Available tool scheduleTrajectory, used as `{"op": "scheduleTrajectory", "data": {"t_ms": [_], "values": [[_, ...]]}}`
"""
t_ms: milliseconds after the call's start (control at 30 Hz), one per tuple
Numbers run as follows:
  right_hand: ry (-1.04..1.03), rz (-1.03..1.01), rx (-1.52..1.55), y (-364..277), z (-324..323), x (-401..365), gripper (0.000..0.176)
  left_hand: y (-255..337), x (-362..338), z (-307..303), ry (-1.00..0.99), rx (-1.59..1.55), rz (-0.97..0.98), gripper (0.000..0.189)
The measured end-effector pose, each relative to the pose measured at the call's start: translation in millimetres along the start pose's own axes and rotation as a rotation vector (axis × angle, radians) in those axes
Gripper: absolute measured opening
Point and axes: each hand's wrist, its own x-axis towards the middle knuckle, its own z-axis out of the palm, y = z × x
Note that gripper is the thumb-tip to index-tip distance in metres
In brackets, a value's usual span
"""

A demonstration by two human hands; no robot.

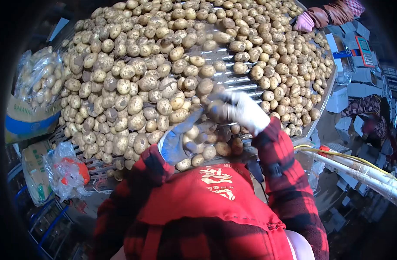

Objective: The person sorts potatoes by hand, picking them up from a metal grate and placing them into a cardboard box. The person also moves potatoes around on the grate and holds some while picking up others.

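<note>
My left hand [176, 142], in a blue-grey glove, is at the near edge of a large heap of potatoes. Its thumb points up and its fingers curl round a pale potato [192, 132]. Just to the right, my right hand [241, 109] wears a white glove with dirty fingertips, slightly blurred by motion. Those fingers close over a brownish potato [216, 111], and the palm faces down. Several loose potatoes [209, 151] lie between my hands and my red apron [207, 190]. Bare metal rollers [237, 80] show through a gap in the heap beyond my right hand.
A clear bag of potatoes [40, 80] stands at left above a printed carton [31, 119]. Crumpled plastic with something red [70, 171] lies below. Another person's pink-gloved hand [304, 22] reaches in at upper right. An orange-framed keypad device [364, 51] and white pipes [358, 171] are at right.
</note>
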Motion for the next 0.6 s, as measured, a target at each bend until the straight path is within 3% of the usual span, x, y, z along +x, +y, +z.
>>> {"op": "scheduleTrajectory", "data": {"t_ms": [33, 133, 167, 200, 267, 333, 400, 467, 500, 567, 600], "values": [[-0.019, -0.092, 0.043, -14.7, 8.1, -12.5, 0.043, 3.6, 1.2, -10.0, -0.116, -0.037, -0.042, 0.053], [0.386, -0.125, -0.425, -8.8, 0.9, 21.8, 0.04, -1.5, -7.1, -14.2, -0.071, -0.06, -0.058, 0.046], [0.438, -0.279, -0.652, -4.4, 7.9, 36.9, 0.038, -2.3, -7.5, -17.4, -0.116, -0.071, -0.079, 0.043], [0.367, -0.219, -0.727, -6.3, 26.5, 54.7, 0.036, -1.2, -6.7, -20.5, -0.161, -0.077, -0.1, 0.041], [0.473, -0.599, -1.054, 27.6, 71.5, 95.6, 0.035, -5.9, -13.6, -23.6, -0.188, -0.067, -0.135, 0.042], [0.509, -0.61, -1.231, 46.4, 57.4, 115.3, 0.045, -5.6, -22.9, -22.9, -0.172, -0.015, -0.136, 0.047], [0.498, -0.383, -1.247, 42.1, 21.0, 100.8, 0.053, -5.9, -41.8, -14.0, -0.012, 0.171, -0.052, 0.051], [0.606, -0.338, -1.254, 52.7, -30.3, 87.7, 0.055, -5.2, -50.1, -20.7, -0.12, 0.217, -0.01, 0.056], [0.664, -0.488, -1.279, 59.0, -62.0, 84.9, 0.052, -4.5, -55.6, -4.2, 0.0, 0.321, 0.0, 0.065], [0.687, -0.003, -1.461, 63.2, -120.7, 73.8, 0.053, -1.9, -55.3, -3.0, -0.076, 0.278, -0.014, 0.051], [0.838, -0.006, -1.572, 70.7, -138.7, 59.0, 0.052, 0.0, -54.8, -3.0, -0.114, 0.257, -0.015, 0.045]]}}
